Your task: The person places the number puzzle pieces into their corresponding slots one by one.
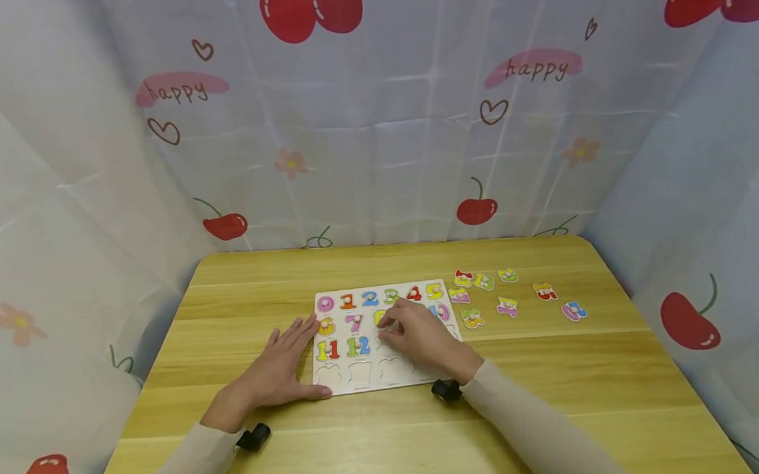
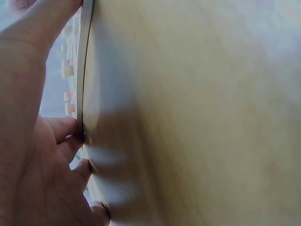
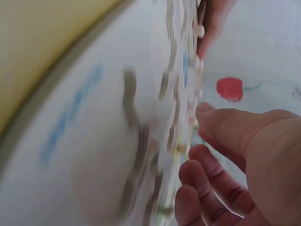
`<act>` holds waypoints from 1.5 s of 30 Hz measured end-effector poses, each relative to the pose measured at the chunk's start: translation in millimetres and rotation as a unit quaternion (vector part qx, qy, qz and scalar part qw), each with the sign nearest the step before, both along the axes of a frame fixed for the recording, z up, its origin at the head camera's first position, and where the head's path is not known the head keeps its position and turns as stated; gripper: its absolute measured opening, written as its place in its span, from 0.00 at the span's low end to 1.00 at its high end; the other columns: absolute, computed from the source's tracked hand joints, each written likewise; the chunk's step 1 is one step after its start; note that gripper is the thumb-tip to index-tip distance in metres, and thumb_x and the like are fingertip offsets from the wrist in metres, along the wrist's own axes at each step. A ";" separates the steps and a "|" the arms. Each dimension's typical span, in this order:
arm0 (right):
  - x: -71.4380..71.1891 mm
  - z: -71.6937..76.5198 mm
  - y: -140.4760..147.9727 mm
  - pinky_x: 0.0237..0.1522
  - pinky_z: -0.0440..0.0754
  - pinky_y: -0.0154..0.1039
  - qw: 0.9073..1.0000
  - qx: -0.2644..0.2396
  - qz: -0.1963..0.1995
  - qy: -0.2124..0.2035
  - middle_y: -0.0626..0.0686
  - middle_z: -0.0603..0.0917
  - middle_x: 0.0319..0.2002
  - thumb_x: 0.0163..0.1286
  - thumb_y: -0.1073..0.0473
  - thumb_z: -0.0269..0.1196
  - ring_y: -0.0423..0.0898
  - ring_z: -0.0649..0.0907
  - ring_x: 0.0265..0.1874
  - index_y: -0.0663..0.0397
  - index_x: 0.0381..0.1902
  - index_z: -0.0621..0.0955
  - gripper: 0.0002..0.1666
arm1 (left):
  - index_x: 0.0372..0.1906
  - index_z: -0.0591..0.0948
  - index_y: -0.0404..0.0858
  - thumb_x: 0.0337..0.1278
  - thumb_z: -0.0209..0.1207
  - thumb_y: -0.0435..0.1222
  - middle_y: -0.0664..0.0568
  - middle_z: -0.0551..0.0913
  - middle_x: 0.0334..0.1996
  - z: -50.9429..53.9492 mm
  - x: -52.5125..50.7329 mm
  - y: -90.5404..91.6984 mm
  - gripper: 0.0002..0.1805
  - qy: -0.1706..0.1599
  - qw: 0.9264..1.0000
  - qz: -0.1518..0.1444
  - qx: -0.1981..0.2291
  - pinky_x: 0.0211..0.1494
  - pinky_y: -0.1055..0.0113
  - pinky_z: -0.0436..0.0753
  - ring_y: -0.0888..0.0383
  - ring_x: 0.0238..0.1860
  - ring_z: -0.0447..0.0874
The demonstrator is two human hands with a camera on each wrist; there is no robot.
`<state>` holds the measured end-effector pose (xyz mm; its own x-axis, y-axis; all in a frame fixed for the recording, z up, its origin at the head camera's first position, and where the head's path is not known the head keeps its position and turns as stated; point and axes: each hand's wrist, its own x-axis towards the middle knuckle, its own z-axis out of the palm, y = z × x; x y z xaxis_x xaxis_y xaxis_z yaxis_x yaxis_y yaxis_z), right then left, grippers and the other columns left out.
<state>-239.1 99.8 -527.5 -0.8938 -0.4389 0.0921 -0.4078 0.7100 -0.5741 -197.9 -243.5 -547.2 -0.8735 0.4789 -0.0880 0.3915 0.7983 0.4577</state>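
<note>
Beige sleeves [image 1: 541,430], two of them, are nearest my head camera, reaching over the yellow wood-grain table [image 1: 328,458]. Key relation on this view: white rectangular puzzle board [image 1: 345,375] lies between the hands, long axis left-right; the loose flat multicoloured number pieces [image 1: 507,306] lie off its right side, to the right of and slightly beyond the right hand [image 1: 421,332], which is the nearer one. I have the left hand [image 1: 273,370] spread along the board's left edge, thumb at the near-left corner. Right hand is over the board's middle, fingers bent, thumb close to index; can't tell if a knob is between the tips. Count: one board, eight loose pieces, twelve seated numbers [image 1: 357,346] I can make out (0 to 8, 10, 11, 12), at least four vacant recesses [image 1: 359,374]; right hand hides some. Left wrist view: board edge-on, thumb and fingertips touching its rim. Right wrist view: blurred board close up, fingers curved, no piece visible between them and the thumb.
</note>
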 end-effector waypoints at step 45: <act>-71.8 -14.6 181.2 0.52 0.92 0.54 0.974 -0.007 -0.226 -0.008 0.65 0.94 0.52 0.86 0.59 0.73 0.57 0.90 0.46 0.64 0.61 0.92 0.16 | 0.97 0.55 0.37 0.57 0.79 0.73 0.43 0.54 0.98 -0.1 1.9 0.3 0.76 -0.001 1.000 0.003 0.002 0.95 0.20 0.49 0.32 0.98 0.50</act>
<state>-310.9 281.0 -542.1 -0.9968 0.0015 0.0795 -0.0458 0.8064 -0.5895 -196.0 -243.2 -547.3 -0.8766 0.4732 -0.0877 0.3849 0.7987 0.4625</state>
